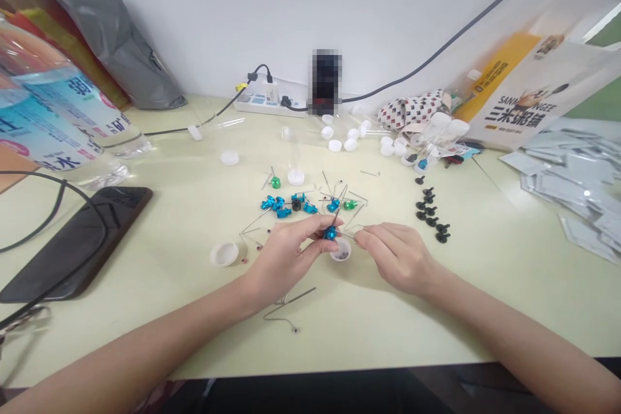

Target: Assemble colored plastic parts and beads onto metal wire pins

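Between the thumb and fingers of my left hand (281, 255) is a small shiny blue metal fitting (330, 233), with a thin dark rod rising from it. My right hand (398, 257) pinches a thin bent hex key (346, 235), whose tip reaches to the fitting's right side. Just below sits a small white cup (341, 250) with tiny pieces in it. Several more blue fittings (284, 212) lie beyond my hands, among green fittings (350, 205) and loose thin metal rods. Another bent rod (279, 319) rests nearer the table's front edge.
A second white cup (224, 254) stands left. Black round pieces (431, 211) lie right, near a pile of clear packets (577, 174). White caps and clear tubes (294, 165) are at the back. A dark phone (82, 239) and bottles (63, 110) occupy the left.
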Available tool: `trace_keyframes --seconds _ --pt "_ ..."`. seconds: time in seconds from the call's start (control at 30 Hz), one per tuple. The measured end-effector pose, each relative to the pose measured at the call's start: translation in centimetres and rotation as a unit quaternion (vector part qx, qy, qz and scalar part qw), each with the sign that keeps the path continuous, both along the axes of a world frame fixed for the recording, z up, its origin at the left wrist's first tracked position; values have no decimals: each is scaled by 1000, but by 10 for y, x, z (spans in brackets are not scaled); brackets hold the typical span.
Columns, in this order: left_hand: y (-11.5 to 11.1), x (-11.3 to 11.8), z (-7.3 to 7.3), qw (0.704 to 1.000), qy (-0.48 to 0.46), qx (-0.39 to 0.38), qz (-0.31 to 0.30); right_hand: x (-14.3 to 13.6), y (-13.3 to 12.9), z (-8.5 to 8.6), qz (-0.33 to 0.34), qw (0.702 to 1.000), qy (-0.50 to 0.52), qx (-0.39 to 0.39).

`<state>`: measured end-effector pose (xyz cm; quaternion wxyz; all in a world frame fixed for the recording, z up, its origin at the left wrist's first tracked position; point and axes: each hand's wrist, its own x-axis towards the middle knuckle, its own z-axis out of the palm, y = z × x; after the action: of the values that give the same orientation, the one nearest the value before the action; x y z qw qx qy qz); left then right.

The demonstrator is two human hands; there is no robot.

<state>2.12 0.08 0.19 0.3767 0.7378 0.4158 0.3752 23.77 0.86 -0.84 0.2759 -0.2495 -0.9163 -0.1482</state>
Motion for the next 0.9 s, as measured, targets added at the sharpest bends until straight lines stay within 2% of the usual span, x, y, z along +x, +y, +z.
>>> trace_keyframes --seconds 0.1,0.17,0.33,0.43,0.53,0.67,0.77,0.9 --pt "0 0 0 1000 -22 -18 -12 1 2 -2 1 1000 28 -1" --pt "2 0 0 997 -47 -59 -13 1 5 -4 -4 999 52 14" --pt "12 -3 2 978 -146 -147 28 1 11 -5 -21 994 95 43" --pt "18 -7 5 968 -172 -172 56 0 15 -5 -29 988 148 -45" --pt "20 -9 6 970 -158 -174 58 1 21 -8 -49 958 227 -170" --pt "20 -9 1 976 -125 -176 36 4 31 -10 -105 925 285 -227" --pt "20 -8 -3 980 -131 -146 21 6 38 -13 -139 894 330 -269" --pt "20 -9 -2 986 -123 -114 12 8 42 -18 -148 856 380 -319"
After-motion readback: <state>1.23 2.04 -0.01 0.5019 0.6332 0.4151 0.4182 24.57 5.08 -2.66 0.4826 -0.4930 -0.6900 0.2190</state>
